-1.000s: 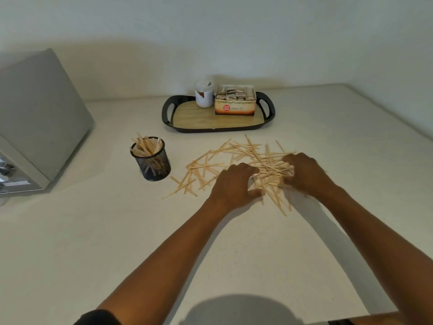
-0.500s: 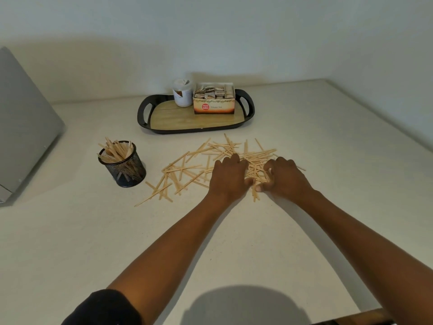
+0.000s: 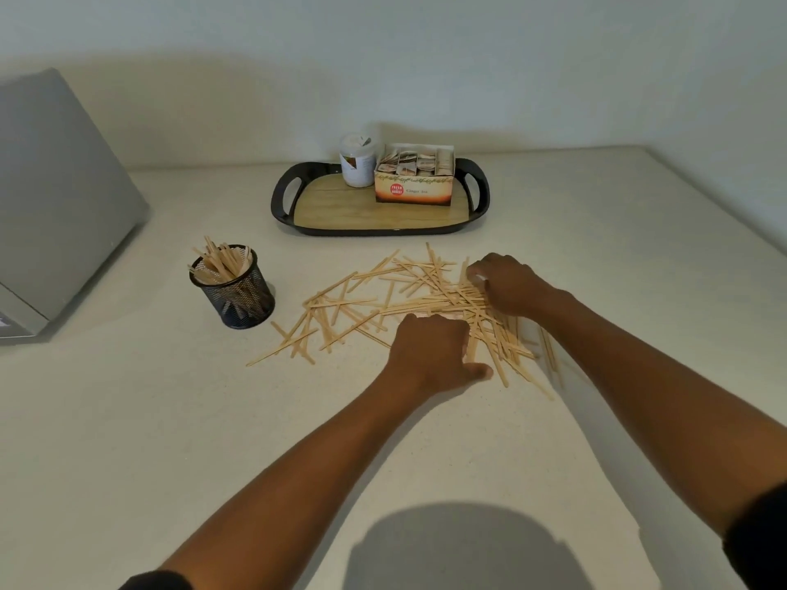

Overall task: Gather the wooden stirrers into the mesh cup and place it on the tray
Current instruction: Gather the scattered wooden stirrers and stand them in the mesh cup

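Note:
A loose pile of wooden stirrers (image 3: 374, 298) lies spread on the pale counter in front of the tray. The black mesh cup (image 3: 240, 293) stands to the pile's left, upright, with several stirrers in it. My left hand (image 3: 430, 351) sits at the pile's near edge, its fingers curled down onto stirrers and its thumb stretched out along the counter. At the pile's right end, my right hand (image 3: 509, 287) has its fingers curled round a bunch of stirrers. The black tray (image 3: 289, 206) with a wood-look floor lies behind the pile.
On the tray stand a white jar (image 3: 357, 166) and an open box of tea bags (image 3: 413, 185), which fill its back right part. A grey appliance (image 3: 55, 198) occupies the far left. Walls meet the counter at the back and right.
My hands were close together in the pile's middle; now they are apart, the right one farther back and right, the left nearer. The stirrers on the right lie more bunched.

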Tool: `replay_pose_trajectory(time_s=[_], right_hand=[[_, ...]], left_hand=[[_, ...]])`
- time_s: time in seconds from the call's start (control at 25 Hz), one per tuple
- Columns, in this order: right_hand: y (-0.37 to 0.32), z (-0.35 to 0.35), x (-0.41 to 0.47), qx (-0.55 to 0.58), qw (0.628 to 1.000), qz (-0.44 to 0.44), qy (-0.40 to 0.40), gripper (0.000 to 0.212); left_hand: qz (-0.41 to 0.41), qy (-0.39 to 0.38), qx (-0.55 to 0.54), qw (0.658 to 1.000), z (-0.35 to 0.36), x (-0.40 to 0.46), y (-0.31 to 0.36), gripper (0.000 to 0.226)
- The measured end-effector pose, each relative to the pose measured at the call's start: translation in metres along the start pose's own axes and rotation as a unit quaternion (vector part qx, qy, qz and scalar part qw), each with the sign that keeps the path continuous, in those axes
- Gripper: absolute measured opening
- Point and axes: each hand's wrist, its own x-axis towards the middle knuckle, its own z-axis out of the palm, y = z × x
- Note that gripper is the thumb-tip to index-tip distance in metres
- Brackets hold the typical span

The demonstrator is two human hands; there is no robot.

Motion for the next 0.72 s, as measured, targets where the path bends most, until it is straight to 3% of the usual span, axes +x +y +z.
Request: replay_pose_trajectory(time_s=[0.28,0.44,0.56,0.64,0.72], right_hand=[[0.009,0.011,-0.020,0.022,0.998,-0.058,0.030,0.029],[0.011,0.004,-0.028,0.072,0.992,-0.108,-0.001,0.027],[0.005,-0.003,-0.032,0.090,0.993,-0.076,-0.032,0.016],[0.001,-0.001,-0.037,0.027,0.997,-0.044,-0.061,0.051],[-0.006,0.005,-0.042,-0.032,0.997,-0.045,-0.057,0.062]], left_hand=[[-0.030,-0.011,0.024,0.999,-0.012,0.013,-0.021,0.009],[-0.020,0.017,0.044,0.999,-0.012,0.025,-0.028,0.032],[-0.007,-0.027,0.013,1.000,-0.014,0.036,-0.036,0.062],[0.018,-0.077,0.018,0.997,-0.015,0.043,-0.038,0.072],[0.036,-0.106,0.031,0.993,-0.014,0.048,-0.038,0.064]])
